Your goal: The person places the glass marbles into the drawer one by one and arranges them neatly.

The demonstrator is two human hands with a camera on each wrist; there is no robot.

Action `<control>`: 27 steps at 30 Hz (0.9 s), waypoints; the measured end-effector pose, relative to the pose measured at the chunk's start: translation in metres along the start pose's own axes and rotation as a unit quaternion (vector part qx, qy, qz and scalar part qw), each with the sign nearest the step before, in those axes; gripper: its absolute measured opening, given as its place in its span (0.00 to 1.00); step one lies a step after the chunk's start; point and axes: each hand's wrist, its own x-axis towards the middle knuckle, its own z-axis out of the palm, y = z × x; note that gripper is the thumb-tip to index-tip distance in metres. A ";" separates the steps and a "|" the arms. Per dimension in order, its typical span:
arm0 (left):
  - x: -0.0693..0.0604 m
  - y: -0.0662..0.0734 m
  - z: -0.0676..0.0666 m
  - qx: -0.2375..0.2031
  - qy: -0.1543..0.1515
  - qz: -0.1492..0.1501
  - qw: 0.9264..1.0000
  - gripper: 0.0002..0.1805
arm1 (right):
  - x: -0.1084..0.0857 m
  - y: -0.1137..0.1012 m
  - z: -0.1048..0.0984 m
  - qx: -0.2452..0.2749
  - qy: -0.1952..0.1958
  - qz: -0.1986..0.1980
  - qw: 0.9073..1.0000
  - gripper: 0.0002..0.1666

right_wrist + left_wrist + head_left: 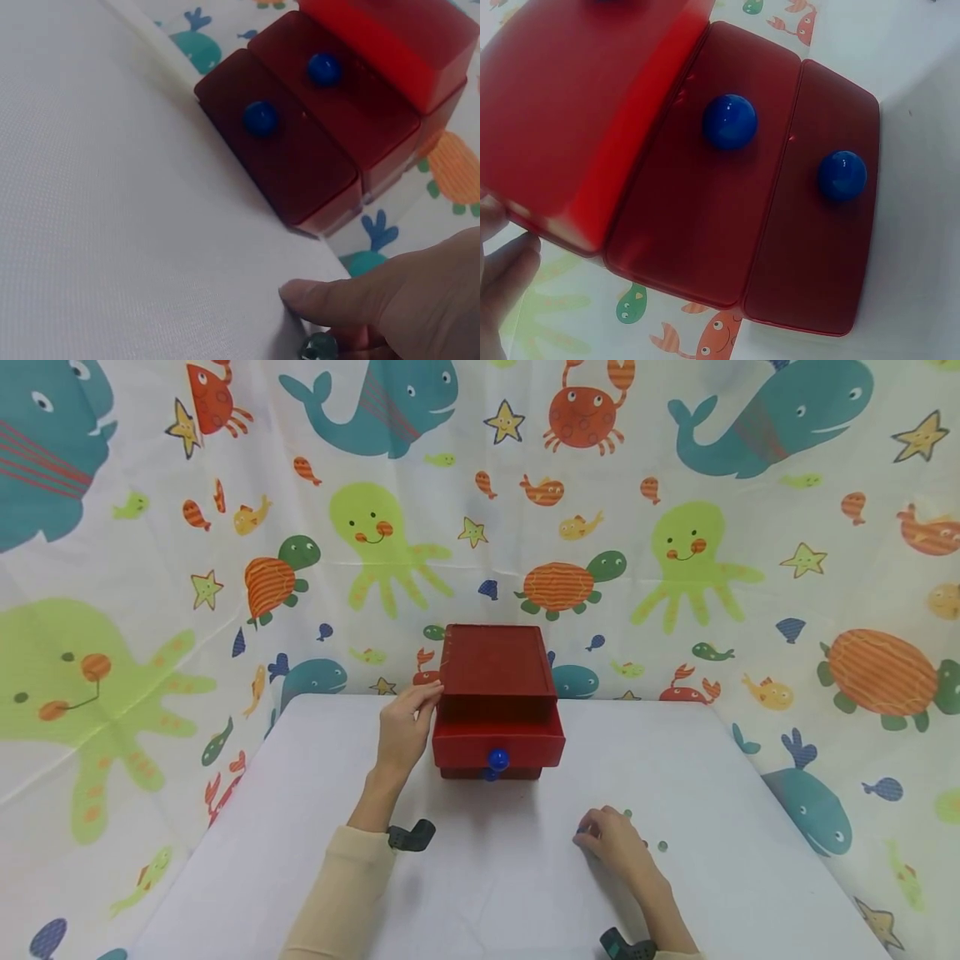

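Observation:
A red drawer box (495, 660) with blue knobs stands at the back of the white table, its top drawer (480, 750) pulled out. My left hand (401, 727) touches the box's upper left side with its fingertips; in the left wrist view its fingers (510, 270) lie by the drawer's edge. To the right and nearer, my right hand (615, 839) is low over the table. It pinches a small dark glass marble (320, 346), partly hidden by the fingers. Small green marbles (662, 846) lie beside and behind that hand.
Two lower drawers with a blue knob (730, 121) each are shut beneath the pulled-out one. The white table (480, 893) reaches back to a hanging cloth (480, 527) printed with sea animals. Each wrist wears a dark band device (411, 835).

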 end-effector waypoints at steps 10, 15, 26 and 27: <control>-0.001 -0.002 0.001 0.000 0.005 0.002 1.000 0.12 | -0.001 -0.002 -0.001 -0.007 0.002 0.003 1.000 0.07; -0.001 -0.002 0.002 0.002 0.003 0.004 1.000 0.12 | 0.001 -0.003 -0.005 0.005 0.025 0.005 1.000 0.09; -0.001 -0.001 0.001 0.009 -0.004 -0.004 1.000 0.13 | 0.004 -0.007 -0.015 0.031 0.053 -0.006 0.998 0.12; -0.001 -0.001 0.000 0.010 -0.005 -0.006 1.000 0.13 | 0.005 -0.008 -0.016 0.031 0.056 -0.008 0.998 0.12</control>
